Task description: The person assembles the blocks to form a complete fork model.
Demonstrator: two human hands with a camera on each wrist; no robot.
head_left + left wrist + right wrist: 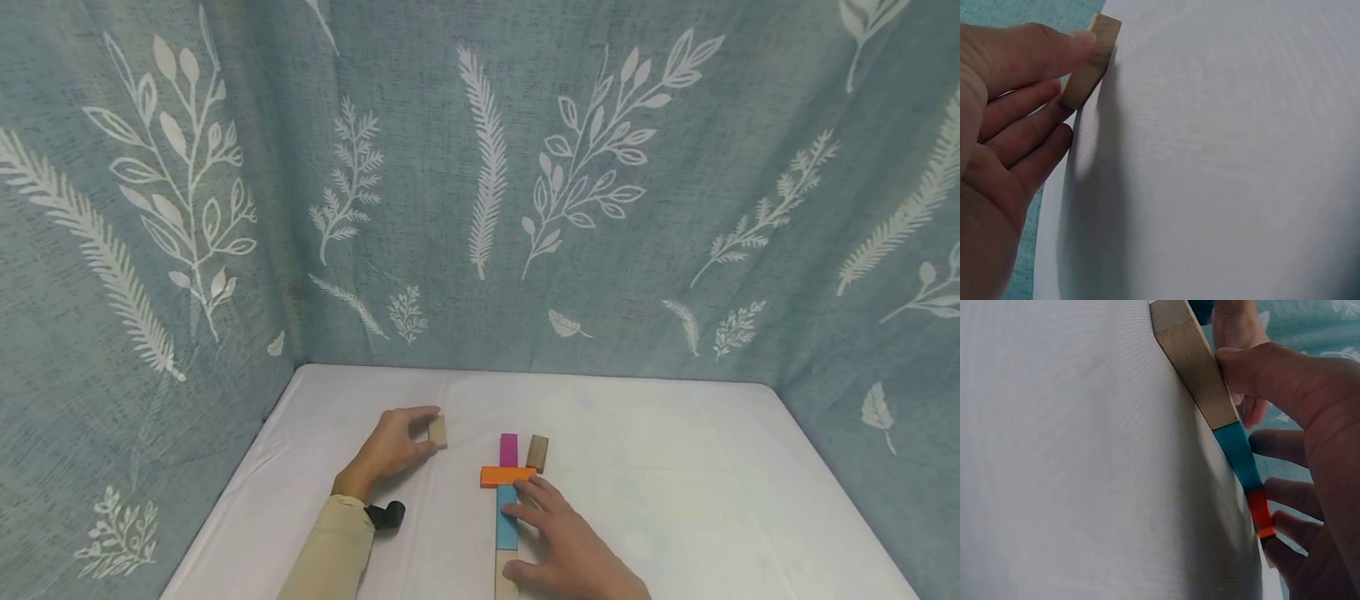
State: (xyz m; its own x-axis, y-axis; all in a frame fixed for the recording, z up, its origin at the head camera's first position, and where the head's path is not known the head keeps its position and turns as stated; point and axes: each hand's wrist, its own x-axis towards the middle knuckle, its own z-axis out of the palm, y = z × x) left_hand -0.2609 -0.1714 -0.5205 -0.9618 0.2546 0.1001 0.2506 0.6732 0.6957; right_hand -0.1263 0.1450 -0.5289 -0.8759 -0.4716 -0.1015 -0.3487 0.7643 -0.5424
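My left hand (393,444) pinches a small pale wooden block (439,432) between thumb and fingers, at or close to the white tabletop. The left wrist view has the thumb on one face of that wooden block (1099,53). Over a line of blocks lies my right hand (564,537), its fingers spread. Its thumb touches a plain wooden block (1197,369) at the near end. Its fingers touch or hover by the blue block (507,527) and the orange block (498,477), which lies crosswise beyond the blue one.
A magenta block (508,450) extends from the orange one's far side. Beside it a darker wooden block (537,452) lies slightly askew. The white table (660,467) is bordered by a leaf-patterned curtain (420,183) at the back and sides.
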